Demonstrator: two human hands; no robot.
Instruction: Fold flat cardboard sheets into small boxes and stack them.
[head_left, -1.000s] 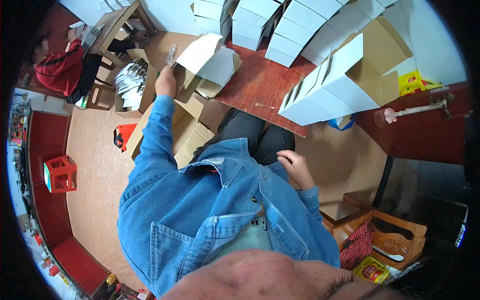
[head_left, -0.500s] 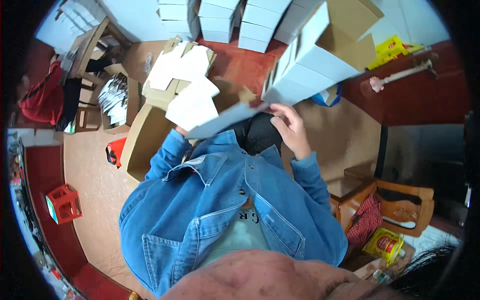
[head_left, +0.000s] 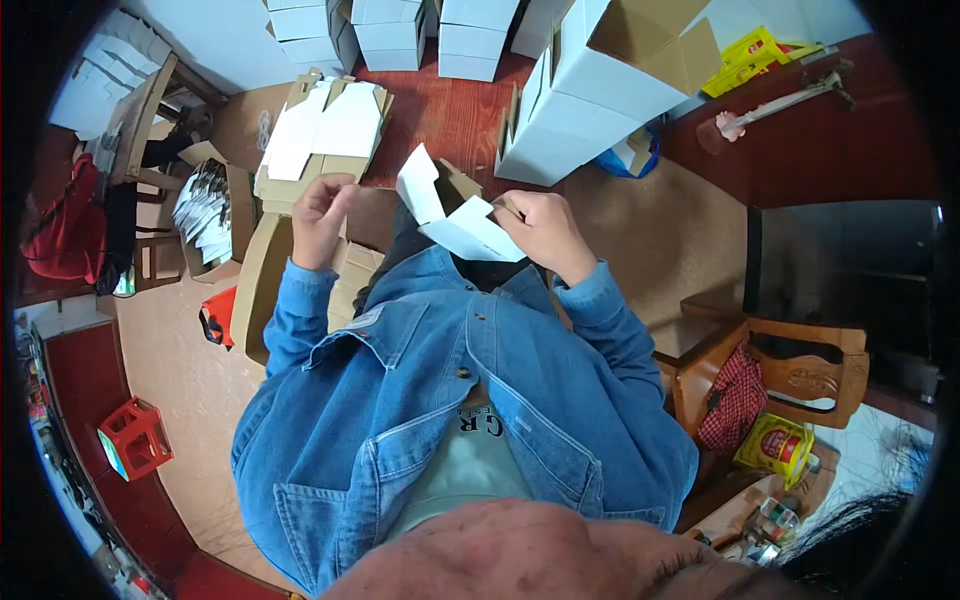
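My right hand point(head_left: 548, 232) grips a small white cardboard box point(head_left: 472, 230) by its right side. The box is partly folded, with flaps standing up and brown inner faces showing. It is held above my lap. My left hand point(head_left: 322, 218) is raised to the left of the box, apart from it, its fingers loosely bent and nothing visible in them. Just beyond that hand lies a stack of flat white-and-brown cardboard blanks point(head_left: 325, 135). Below it, a large open brown carton point(head_left: 262, 285) stands beside my left forearm.
Stacked white boxes point(head_left: 470, 45) line the far side, on a red surface point(head_left: 430, 110). A taller white stack point(head_left: 590, 115) rises at right, topped by an open carton. A wooden chair point(head_left: 810, 370) is at lower right, a red stool point(head_left: 135, 438) at left.
The white cardboard, earlier a blurred panel reaching my left hand, is now folded into a box shape in my right hand. My left hand has come away and up; the right has closed on it.
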